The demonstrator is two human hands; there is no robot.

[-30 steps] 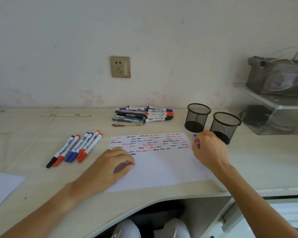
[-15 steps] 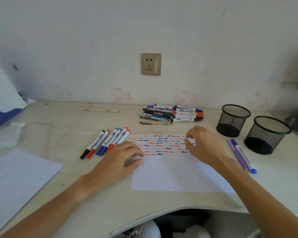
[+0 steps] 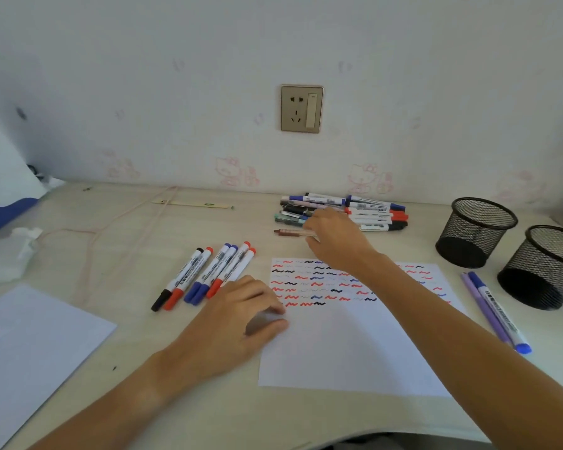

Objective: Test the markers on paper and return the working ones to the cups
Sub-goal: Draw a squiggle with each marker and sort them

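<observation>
Reaching into the pile of untested markers (image 3: pixel 364 211) at upper centre of the frame, the right hand (image 3: pixel 335 238) lies over the pile's left end with its fingers bent down among the pens; whether they have closed on one I cannot tell, since the fingertips are hidden. The left hand (image 3: pixel 238 323) rests at lower centre, fingers loosely curled and pressing the left edge of the test paper (image 3: pixel 355 345) to keep it flat. The step in hand looks like fetching the next marker to try: the next move calls for lifting one clear of its neighbours, uncapping it and drawing a squiggle in the blank lower part of the sheet, below the rows of red, blue and black marks. Counted: two black mesh cups (image 3: pixel 476 230) at right of the frame, both seemingly empty; six capped markers (image 3: pixel 208 274) in a slanted row left of the paper; two pens (image 3: pixel 494 310), one purple and one blue, side by side just right of the paper near the cups; and roughly ten in the pile, too overlapped to count exactly. A second blank sheet (image 3: pixel 30 352) lies at lower left.
</observation>
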